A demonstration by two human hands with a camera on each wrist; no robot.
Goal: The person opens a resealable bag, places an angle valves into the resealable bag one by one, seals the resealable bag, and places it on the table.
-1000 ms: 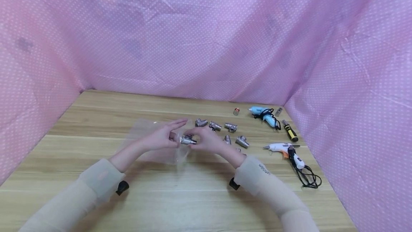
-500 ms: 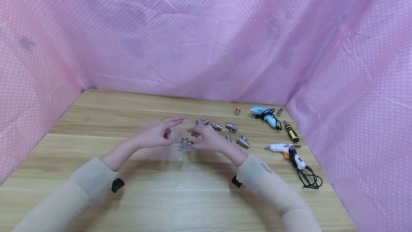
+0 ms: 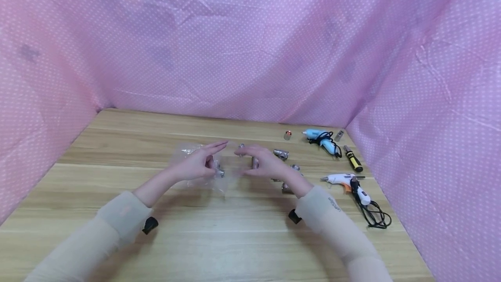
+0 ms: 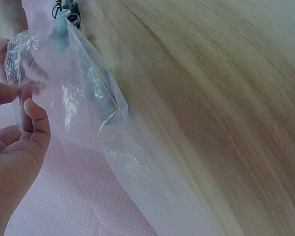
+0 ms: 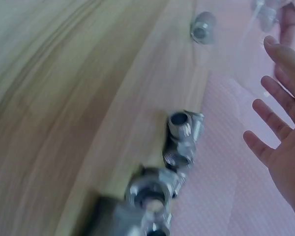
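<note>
In the left wrist view the fingers and thumb of my left hand (image 4: 22, 132) pinch the rim of a clear plastic bag (image 4: 69, 98). One metal pipe fitting (image 3: 221, 172) shows by the left fingertips in the head view, seen through the film. My right hand (image 3: 268, 165) is just to the right, fingers spread and holding nothing. Several shiny metal tee fittings lie around and under it, one tee fitting (image 3: 281, 154) behind it and another tee fitting (image 5: 180, 135) plain in the right wrist view. The right forearm hides part of the group.
To the right lie a blue glue gun (image 3: 322, 140), a white glue gun (image 3: 342, 179) with a black cord, and a yellow-black screwdriver (image 3: 354, 161). A small metal cylinder (image 3: 287, 135) stands at the back. Pink dotted cloth (image 3: 235, 55) walls in the wooden table (image 3: 219, 238).
My right hand has let go of the fitting at the bag and moved right, over the loose fittings. The left hand stays at the bag, which has shifted slightly.
</note>
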